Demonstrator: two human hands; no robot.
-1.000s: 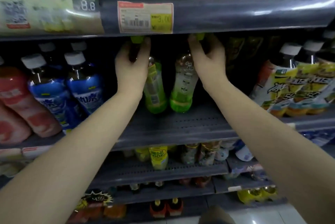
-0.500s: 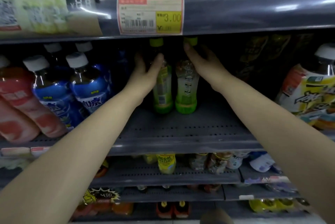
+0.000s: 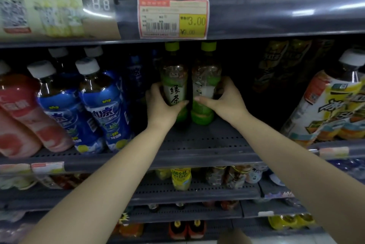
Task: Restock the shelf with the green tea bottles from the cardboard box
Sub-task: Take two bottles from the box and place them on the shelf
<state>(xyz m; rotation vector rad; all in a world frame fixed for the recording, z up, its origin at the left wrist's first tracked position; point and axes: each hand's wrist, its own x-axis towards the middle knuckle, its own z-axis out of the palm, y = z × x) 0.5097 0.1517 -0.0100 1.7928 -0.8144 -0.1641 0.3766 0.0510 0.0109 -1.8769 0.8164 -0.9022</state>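
Left hand (image 3: 161,105) grips left green tea bottle (image 3: 173,77); right hand (image 3: 223,100) grips right green tea bottle (image 3: 205,79). Both upright, far back on shelf (image 3: 197,145), apparently touching.

Both hands (image 3: 194,103) grip two upright green tea bottles (image 3: 173,77) on the shelf (image 3: 207,145).

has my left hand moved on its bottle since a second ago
Yes. The left hand slid down from the cap, just under the price tag, to grip the left bottle at its label.
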